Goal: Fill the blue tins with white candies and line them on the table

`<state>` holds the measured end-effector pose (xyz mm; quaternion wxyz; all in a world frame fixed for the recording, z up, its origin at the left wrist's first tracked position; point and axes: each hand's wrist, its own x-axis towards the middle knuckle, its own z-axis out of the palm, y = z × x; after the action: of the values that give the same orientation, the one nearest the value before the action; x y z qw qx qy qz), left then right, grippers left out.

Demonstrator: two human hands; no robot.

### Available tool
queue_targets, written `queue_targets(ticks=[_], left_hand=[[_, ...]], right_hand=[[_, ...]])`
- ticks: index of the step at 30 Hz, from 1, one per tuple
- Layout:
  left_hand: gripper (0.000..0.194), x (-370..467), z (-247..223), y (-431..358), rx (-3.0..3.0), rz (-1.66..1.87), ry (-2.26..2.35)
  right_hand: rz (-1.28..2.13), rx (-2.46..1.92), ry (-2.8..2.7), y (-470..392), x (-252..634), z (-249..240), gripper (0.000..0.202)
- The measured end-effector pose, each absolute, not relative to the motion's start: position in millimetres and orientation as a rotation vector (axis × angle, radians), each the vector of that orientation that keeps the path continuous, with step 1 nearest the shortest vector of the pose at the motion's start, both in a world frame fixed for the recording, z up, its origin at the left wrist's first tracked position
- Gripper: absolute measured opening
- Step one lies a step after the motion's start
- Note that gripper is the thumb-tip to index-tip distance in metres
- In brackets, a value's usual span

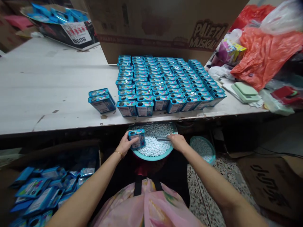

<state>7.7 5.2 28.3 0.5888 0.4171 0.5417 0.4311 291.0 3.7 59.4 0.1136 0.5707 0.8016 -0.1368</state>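
One box (140,140) gripped in left hand (123,145), scoop (163,139) in right hand (178,142); spill-safe, I held both over basin (153,158) by bench's near edge (59,125).

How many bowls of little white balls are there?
2 that I can see. The big bowl is between the left hand and right hand; the small bowl is past the right hand, above the speckled floor. More might hide in the dark under the table.

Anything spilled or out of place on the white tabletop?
Yes, minor: loose white pellets lie on top of some small blue rectangular boxes, outside the round teal plastic basin. Two matching boxes stand apart, left of the main block. No clear damage visible.
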Motion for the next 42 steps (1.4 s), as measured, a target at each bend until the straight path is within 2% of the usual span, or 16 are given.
queue_targets(ticks=[4,9,14,18,24,32,38,42], left_hand=[[0.045,30,11,9,0.804,1.015,1.184],[0.048,40,20,9,0.766,1.012,1.106],[0.051,10,38,1,0.888,1.079,1.157],[0.051,-9,42,0,1.192,0.999,1.364],[0.046,7,39,5,1.573,0.907,1.416],[0.041,22,41,7,1.835,0.787,1.417],[0.041,21,39,8,1.792,0.834,1.402],[0.045,11,38,8,1.598,0.928,1.405]], right_hand=[[-0.597,1.818,2.360,7,256,9,0.031],[-0.910,1.956,2.396,15,256,-11,0.033],[-1.217,1.967,2.528,18,274,-3,0.035],[-1.278,1.896,2.634,20,286,32,0.034],[-1.051,1.672,2.760,25,287,102,0.034],[-0.396,1.406,2.615,30,243,165,0.031],[-0.197,1.323,2.544,28,221,191,0.026],[-0.160,1.383,2.498,22,255,175,0.028]])
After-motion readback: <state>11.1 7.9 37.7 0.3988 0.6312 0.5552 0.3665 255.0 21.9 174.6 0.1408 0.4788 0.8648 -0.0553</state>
